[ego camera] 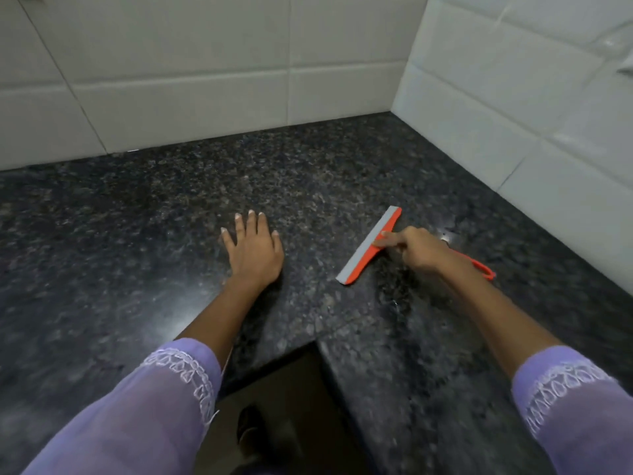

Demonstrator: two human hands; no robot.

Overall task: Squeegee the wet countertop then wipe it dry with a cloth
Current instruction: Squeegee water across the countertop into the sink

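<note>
R hand [416, 250] gripping squeegee [371, 246] on countertop [171, 234].
Fist closed on orange handle, index finger along it; blade sits just ahead-left of grip, edge touching granite. L hand [253, 250] flat, fingers spread, holding nothing, well left of blade.

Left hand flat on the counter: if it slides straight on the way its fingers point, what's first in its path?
Likely nothing before the tiled back wall: the left hand points up over bare countertop. The squeegee lies off to its right.
</note>
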